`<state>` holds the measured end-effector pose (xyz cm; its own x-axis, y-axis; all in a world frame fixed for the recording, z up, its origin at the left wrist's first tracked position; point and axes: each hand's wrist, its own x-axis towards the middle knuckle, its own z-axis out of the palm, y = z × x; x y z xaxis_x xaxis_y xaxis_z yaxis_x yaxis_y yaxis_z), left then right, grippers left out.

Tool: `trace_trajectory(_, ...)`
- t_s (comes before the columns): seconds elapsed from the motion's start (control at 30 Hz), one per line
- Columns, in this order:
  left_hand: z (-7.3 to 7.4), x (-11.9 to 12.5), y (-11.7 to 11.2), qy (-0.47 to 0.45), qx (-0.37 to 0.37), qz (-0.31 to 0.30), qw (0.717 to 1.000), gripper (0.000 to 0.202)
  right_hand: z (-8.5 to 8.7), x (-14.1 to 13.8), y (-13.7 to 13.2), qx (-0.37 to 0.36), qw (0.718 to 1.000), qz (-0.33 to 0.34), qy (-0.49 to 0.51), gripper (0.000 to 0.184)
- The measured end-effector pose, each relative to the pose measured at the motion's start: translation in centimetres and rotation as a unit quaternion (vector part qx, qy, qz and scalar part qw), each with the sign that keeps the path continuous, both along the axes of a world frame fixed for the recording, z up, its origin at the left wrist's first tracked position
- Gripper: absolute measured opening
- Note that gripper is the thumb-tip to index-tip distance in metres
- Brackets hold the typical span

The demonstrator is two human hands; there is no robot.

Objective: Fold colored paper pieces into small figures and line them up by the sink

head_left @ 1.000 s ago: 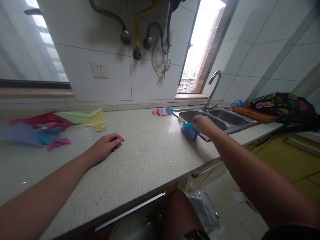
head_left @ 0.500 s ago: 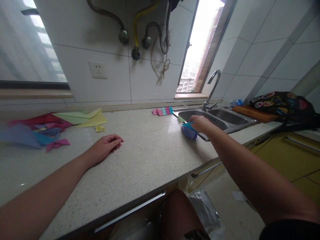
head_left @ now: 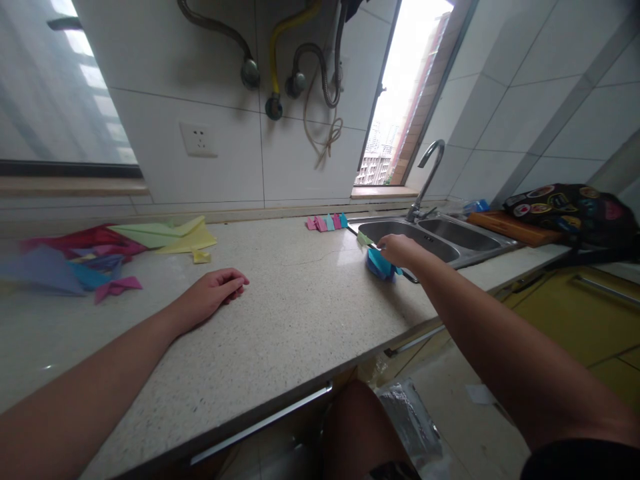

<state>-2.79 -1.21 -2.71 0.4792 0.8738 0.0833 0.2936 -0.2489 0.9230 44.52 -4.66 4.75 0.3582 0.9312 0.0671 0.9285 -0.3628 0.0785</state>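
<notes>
Blue paper (head_left: 381, 263) now lower, right hand (head_left: 399, 250) above, perhaps empty

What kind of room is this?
Most likely a home kitchen: a double-basin sink with a curved faucet, a long speckled countertop, and yellow cabinets below.

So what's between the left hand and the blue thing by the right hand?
Just speckled countertop: in the head view, it stretches bare from the left hand to the blue thing by the right hand.
</notes>
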Motion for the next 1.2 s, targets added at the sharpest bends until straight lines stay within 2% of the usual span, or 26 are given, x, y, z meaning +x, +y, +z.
trace_trajectory(0.6, -0.4, -0.1, 0.3, -0.001, -0.011, 0.0, 1.0, 0.032, -2.2, 0.1, -0.4, -0.021, 0.999, 0.029, 0.014, 0.051)
trace_trajectory(1.07, -0.5, -0.2, 0.5, 0.006, -0.003, 0.0, 1.0, 0.033, -1.7, 0.1, -1.6, 0.003, 1.0, -0.018, 0.01, 0.044)
trace_trajectory(1.13, -0.6, -0.2, 0.5, 0.004, -0.003, 0.001, 1.0, 0.033, -1.7, -0.4, -2.0, 0.032, 0.999, -0.014, 0.009, 0.038)
trace_trajectory(1.2, -0.5, -0.2, 0.5, 0.004, -0.002, 0.0, 1.0, 0.033, -1.8, -1.2, -2.6, 0.116, 0.993, -0.004, -0.01, 0.032)
